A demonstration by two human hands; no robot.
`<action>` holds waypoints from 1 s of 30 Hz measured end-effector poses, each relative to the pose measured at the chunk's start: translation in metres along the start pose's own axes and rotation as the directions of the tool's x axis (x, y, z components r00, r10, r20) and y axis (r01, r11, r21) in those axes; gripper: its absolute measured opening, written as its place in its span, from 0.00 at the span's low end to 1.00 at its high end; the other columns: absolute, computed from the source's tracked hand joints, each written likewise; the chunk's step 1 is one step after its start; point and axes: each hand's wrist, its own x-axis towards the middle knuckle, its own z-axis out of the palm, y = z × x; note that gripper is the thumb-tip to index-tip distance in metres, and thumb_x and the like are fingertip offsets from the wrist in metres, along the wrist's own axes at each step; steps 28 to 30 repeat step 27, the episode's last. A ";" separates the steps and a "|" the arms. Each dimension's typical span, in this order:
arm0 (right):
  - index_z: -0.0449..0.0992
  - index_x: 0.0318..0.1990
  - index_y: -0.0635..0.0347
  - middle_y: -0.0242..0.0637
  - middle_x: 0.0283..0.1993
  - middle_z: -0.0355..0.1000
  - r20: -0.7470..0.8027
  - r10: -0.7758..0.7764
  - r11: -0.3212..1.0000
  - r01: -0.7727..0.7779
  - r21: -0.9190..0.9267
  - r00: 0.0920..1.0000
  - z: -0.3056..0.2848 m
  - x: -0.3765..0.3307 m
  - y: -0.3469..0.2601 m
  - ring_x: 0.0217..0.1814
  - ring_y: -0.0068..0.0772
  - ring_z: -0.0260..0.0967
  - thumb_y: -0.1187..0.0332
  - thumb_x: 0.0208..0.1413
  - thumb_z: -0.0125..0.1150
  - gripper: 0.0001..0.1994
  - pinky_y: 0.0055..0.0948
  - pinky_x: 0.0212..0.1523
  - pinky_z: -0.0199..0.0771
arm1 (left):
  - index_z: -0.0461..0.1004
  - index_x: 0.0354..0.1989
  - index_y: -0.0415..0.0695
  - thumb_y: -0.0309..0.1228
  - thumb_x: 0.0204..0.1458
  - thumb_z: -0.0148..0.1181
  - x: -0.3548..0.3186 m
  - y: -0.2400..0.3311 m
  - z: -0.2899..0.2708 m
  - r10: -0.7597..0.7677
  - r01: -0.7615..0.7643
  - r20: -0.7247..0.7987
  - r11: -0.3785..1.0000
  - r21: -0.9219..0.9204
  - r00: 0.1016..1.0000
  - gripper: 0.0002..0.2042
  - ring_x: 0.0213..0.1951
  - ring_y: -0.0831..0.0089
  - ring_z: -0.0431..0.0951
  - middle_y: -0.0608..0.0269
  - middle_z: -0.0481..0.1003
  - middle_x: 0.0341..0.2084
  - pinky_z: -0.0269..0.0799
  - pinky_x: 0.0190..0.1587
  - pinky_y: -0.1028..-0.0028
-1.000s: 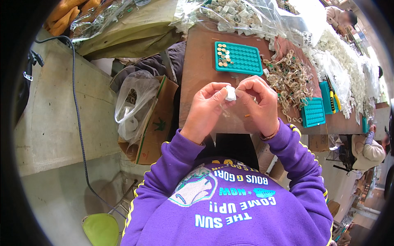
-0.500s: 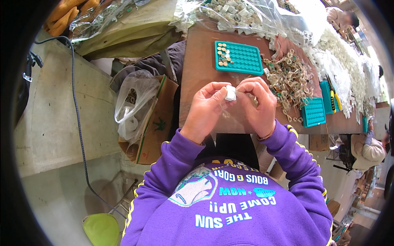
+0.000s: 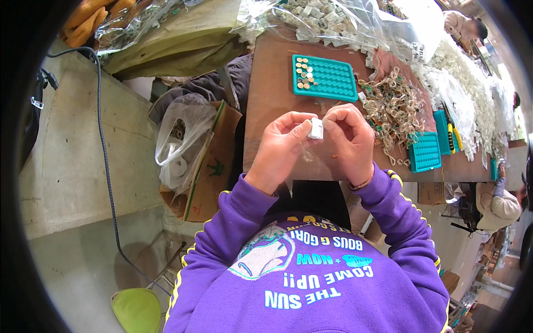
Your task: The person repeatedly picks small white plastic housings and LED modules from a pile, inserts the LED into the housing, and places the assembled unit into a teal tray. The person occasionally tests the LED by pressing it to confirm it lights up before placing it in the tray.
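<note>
A small white plastic housing (image 3: 316, 129) is pinched between the thumb and fingers of my left hand (image 3: 279, 149), over the near part of the brown table. My right hand (image 3: 353, 141) is closed in a pinch right beside the housing's right side; what its fingertips hold, if anything, is hidden. A thin pale strand (image 3: 306, 154) hangs below the left fingers. Beyond my hands lies a teal tray (image 3: 333, 80) with several small round gold and silver pieces in its left part. To the right is a heap of coiled pale wires (image 3: 397, 111).
A second teal tray (image 3: 425, 151) lies at the table's right, near yellow-handled pliers (image 3: 456, 137). White housings (image 3: 322, 22) are heaped at the back under clear plastic. A cardboard box (image 3: 205, 177) with a plastic bag stands left of the table. Another person (image 3: 499, 202) is at far right.
The white housing has turned slightly in my left fingers and shifted a little to the right. My right fingertips have risen slightly beside it.
</note>
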 end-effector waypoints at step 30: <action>0.75 0.34 0.61 0.38 0.35 0.73 0.036 -0.020 0.989 0.025 -0.149 0.999 -0.010 -0.003 -0.014 0.35 0.33 0.74 0.81 0.50 0.62 0.06 0.29 0.35 0.77 | 0.73 0.47 0.35 0.28 0.59 0.58 0.001 0.002 0.007 0.007 -0.005 -0.048 0.999 0.035 0.999 0.11 0.38 0.75 0.78 0.60 0.78 0.37 0.74 0.46 0.74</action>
